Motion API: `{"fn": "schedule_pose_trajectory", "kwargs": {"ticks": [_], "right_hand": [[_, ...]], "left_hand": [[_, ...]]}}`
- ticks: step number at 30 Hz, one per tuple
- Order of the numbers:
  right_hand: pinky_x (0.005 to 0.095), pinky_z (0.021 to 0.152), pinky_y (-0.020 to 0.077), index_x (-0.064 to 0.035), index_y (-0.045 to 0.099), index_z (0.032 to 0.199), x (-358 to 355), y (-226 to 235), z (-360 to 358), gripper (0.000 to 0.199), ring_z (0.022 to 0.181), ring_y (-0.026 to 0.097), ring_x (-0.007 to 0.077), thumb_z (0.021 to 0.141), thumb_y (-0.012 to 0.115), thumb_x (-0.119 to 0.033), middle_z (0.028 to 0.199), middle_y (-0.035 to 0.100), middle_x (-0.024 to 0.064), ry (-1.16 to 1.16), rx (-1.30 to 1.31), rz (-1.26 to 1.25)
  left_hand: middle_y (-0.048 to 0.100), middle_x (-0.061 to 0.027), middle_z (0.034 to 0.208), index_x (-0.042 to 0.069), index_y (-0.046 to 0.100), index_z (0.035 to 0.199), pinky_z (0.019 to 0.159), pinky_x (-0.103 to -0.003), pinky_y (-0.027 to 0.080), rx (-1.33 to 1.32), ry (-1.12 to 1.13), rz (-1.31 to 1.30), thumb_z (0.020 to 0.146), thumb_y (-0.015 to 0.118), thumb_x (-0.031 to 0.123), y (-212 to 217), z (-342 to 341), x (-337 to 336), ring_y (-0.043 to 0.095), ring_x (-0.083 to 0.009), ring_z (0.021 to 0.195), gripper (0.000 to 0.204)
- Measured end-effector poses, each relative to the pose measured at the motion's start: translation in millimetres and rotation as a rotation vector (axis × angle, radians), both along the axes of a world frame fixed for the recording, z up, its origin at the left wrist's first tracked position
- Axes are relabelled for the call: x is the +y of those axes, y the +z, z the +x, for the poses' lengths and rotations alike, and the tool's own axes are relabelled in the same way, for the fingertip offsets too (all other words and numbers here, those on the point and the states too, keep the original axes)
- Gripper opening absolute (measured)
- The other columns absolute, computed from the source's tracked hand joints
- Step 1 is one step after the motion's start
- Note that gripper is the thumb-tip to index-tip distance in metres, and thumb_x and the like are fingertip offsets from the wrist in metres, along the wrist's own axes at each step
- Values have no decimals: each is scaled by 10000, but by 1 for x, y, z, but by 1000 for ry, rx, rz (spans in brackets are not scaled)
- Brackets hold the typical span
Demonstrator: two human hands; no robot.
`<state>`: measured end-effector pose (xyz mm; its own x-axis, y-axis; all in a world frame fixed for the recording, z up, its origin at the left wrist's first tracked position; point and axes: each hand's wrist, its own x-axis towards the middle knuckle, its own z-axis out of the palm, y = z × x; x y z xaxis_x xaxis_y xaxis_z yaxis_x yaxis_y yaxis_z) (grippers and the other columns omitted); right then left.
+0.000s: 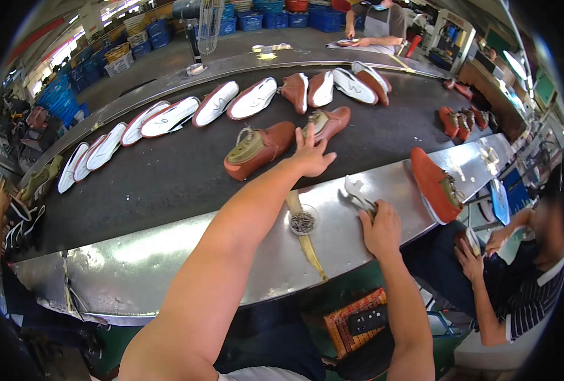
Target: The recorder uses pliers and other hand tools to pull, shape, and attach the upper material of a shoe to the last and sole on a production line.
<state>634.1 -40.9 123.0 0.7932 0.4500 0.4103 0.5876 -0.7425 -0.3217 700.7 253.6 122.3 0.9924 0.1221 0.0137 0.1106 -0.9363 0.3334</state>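
My left hand (310,156) reaches across to the dark belt (186,171), fingers spread. Its fingertips are at the near side of a brown shoe (334,122) with an olive lining; whether they press on it I cannot tell. Left of it stands another brown shoe (263,147) with a laced olive opening. My right hand (383,230) is closed around the dark handle of metal pincers (358,192), over the steel ledge. Between my arms, a small round dish (303,220) of nails sits on a yellowish strip (308,251).
White-soled shoes (217,103) lie in a row along the belt's far side. A reddish-brown shoe (435,185) leans on the steel ledge (231,254) at right, near a seated co-worker (523,267). Small brown shoes (464,122) stand farther right. Another person (377,25) works across the belt.
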Motion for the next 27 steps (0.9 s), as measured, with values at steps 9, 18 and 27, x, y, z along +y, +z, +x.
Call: {"fn": "schedule_pose_trajectory", "kwargs": {"ticks": [9,18,27], "right_hand": [[509,911,445,20,567,1193,-10,-4,10,438,1037,578,439,915,701,-291,1086,616,238,-34,26,-34],[507,906,440,30,547,1209,-5,-1,5,441,1026,572,434,915,696,-262,1097,601,240,-63,23,-106],[467,932,475,25,532,1277,-1,-8,4,455,1047,609,411,957,654,-274,1134,620,241,-73,81,-74]], "left_hand": [[511,-277,1465,94,709,1247,1121,-517,398,-659,536,103,941,613,460,29,-38,191,490,-425,1360,487],[414,-214,1502,88,688,1319,1124,-475,374,-30,792,-80,858,484,831,4,24,231,452,-377,1358,898],[533,-269,1351,-16,702,1222,1030,-435,501,-61,637,-51,892,610,681,9,-45,252,605,-383,1208,776]]}}
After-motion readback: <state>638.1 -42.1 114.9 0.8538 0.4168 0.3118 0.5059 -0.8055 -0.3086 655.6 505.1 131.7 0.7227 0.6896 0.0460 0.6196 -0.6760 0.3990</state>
